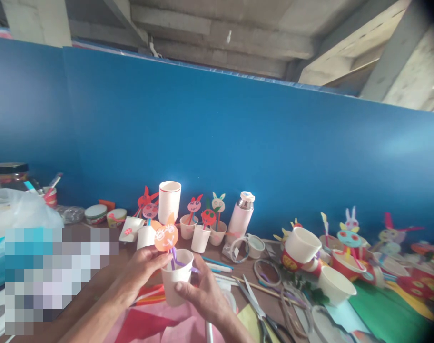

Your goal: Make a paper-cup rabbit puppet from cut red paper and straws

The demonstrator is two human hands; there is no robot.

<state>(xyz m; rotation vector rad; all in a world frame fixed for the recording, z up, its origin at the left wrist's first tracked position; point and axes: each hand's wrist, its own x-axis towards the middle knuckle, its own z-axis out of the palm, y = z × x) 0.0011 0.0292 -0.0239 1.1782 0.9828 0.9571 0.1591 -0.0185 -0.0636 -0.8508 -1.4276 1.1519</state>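
I hold a cup (176, 278) with both hands, near the middle of the table (106, 276).
My left hand (143, 267) pinches its rim by the orange face (166, 237). My right hand (202, 295) wraps its side, thumb pressed on.

The one camera sits on my head, facing forward and slightly down across the table (106, 281), close above my hands; it tilts high enough to take in the blue wall (217, 143) and concrete ceiling (220, 33).
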